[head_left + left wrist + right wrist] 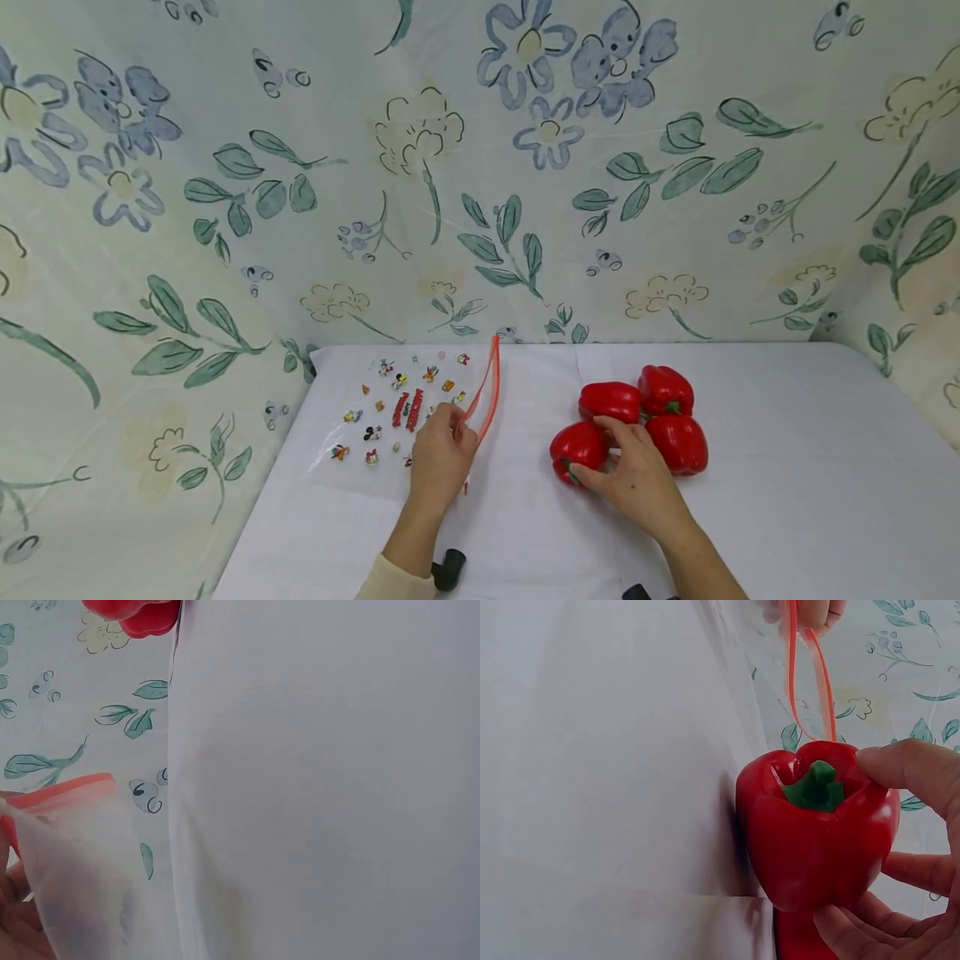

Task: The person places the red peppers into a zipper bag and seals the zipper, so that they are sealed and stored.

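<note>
A clear plastic zip bag [390, 425] printed with small cartoon figures lies on the left of the white table. Its orange zip edge [495, 375] is pulled up, and the mouth gapes toward the right. My left hand [442, 454] pinches that edge near its middle; the left wrist view shows the bag's orange rim [67, 789] and cloudy plastic by the fingers. My right hand [637, 479] grips a red bell pepper [577, 450] between thumb and fingers. In the right wrist view its green stem [817, 786] faces the camera.
Behind and right of my right hand sit three more red bell peppers [666, 390], close together. A flower-patterned cloth [420, 208] hangs behind the table and down its left side. The white tabletop [787, 467] extends to the right of the peppers.
</note>
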`<state>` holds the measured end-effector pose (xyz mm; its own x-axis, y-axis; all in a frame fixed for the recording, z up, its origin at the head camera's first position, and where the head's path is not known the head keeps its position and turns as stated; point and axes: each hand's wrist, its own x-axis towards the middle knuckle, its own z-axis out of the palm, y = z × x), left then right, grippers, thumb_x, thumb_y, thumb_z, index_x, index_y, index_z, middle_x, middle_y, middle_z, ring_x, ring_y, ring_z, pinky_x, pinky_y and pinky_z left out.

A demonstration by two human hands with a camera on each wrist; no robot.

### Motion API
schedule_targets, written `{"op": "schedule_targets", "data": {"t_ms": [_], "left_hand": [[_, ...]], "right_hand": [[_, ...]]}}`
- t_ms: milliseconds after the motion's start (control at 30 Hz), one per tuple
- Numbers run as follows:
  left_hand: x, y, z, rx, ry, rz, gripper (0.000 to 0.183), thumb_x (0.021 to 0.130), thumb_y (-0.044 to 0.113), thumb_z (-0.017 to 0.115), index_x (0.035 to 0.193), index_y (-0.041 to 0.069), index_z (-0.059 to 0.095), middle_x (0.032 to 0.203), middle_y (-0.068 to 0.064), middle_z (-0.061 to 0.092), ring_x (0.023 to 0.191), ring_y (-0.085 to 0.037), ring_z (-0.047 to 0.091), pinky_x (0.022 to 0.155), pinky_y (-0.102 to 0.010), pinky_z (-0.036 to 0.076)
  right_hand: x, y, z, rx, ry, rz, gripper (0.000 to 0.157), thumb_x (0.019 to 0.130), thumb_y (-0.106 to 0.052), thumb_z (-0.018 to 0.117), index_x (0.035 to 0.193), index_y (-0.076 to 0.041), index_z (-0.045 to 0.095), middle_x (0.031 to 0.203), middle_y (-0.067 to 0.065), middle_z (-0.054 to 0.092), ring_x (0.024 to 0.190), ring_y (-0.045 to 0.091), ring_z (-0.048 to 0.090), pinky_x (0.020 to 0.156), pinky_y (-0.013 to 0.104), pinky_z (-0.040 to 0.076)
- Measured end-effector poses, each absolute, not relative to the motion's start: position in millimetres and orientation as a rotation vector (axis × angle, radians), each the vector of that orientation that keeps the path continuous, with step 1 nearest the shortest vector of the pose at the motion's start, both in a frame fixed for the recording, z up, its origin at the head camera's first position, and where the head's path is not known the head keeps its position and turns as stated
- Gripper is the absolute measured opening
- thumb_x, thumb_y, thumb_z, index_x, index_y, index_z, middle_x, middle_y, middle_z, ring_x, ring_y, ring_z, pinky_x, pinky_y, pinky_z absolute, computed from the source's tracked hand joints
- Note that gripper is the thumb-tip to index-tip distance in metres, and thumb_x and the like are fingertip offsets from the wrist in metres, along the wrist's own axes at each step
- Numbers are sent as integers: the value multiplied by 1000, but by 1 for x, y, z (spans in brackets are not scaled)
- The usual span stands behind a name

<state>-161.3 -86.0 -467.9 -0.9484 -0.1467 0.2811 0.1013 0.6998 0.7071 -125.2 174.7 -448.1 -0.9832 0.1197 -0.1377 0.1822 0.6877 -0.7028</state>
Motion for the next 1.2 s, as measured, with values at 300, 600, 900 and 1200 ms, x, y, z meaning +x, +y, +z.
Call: {"op": "schedule_targets", "data": {"t_ms": [300, 600, 900, 1200], "left_hand": [[-166, -93, -472, 12, -2446, -1299, 10, 87, 12, 71, 96, 12, 73, 80, 2, 63, 68, -9, 53, 57, -21, 45], [-175, -102, -467, -46, -2412, -1430, 16, 87, 11, 71, 100, 13, 79, 82, 2, 68, 73, -12, 55, 61, -22, 46], [-184, -106, -459, -55, -2430, -1503, 19, 88, 13, 70, 105, 15, 77, 88, 1, 71, 79, -14, 59, 61, -24, 49], [-187, -104, -459, -43, -2424, -1527, 18, 86, 11, 70, 102, 15, 78, 97, 0, 71, 85, -14, 62, 74, -26, 53]], "right_hand": [[-126, 177, -447, 216, 2780, -1266, 98, 66, -36, 95, 148, -15, 46, 139, 17, 55, 126, 40, 55, 84, 51, 62], [-132, 183, -442, 192, 2806, -1343, 95, 69, -39, 93, 148, -15, 46, 141, 16, 54, 128, 39, 54, 88, 51, 60], [-149, 180, -431, 127, 2846, -1472, 84, 77, -35, 88, 148, -16, 46, 142, 16, 55, 128, 38, 55, 89, 50, 60], [-168, 163, -423, 191, 2768, -1660, 80, 84, -35, 83, 151, -18, 43, 149, 14, 51, 134, 36, 52, 94, 52, 58]]}}
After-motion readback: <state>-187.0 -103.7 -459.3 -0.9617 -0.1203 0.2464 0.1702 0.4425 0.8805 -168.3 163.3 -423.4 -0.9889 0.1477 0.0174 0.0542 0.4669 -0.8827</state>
